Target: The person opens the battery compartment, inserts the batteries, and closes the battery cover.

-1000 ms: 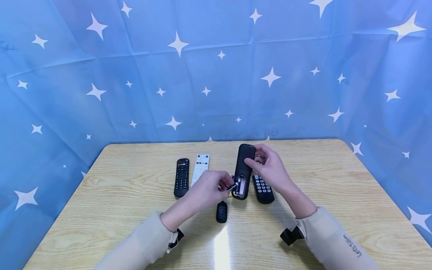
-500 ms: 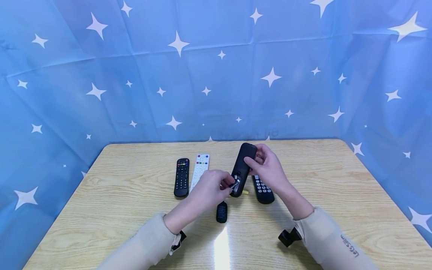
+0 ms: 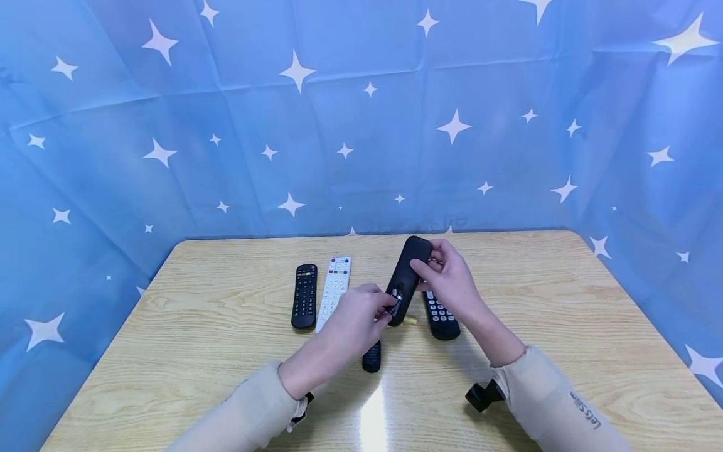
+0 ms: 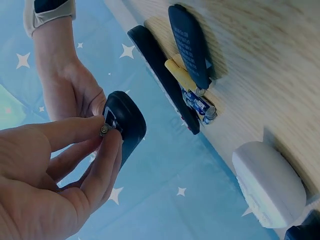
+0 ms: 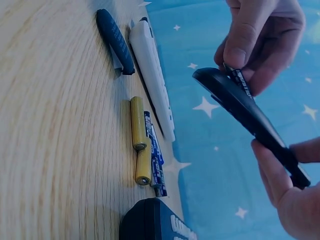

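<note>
My right hand (image 3: 452,282) grips a black remote control (image 3: 405,276) near its far end, above the table. Its back faces up, with the battery compartment uncovered at the near end. Between thumb and fingers, my left hand (image 3: 358,314) pinches a dark battery (image 5: 241,82) at that compartment; how deep it sits is hidden by the fingers. The battery's metal end (image 4: 104,129) shows between the fingertips in the left wrist view. A small black battery cover (image 3: 371,359) lies on the table below my left hand.
Yellow batteries (image 5: 138,122) and blue-and-black batteries (image 5: 156,150) lie together under the held remote. A black remote (image 3: 305,296) and a white remote (image 3: 334,290) lie to the left. Another black remote with pale buttons (image 3: 442,317) lies to the right.
My left hand has moved slightly right and up, bringing the battery against the compartment. The held remote has tilted, its far end shifting right and its near end rising a little.
</note>
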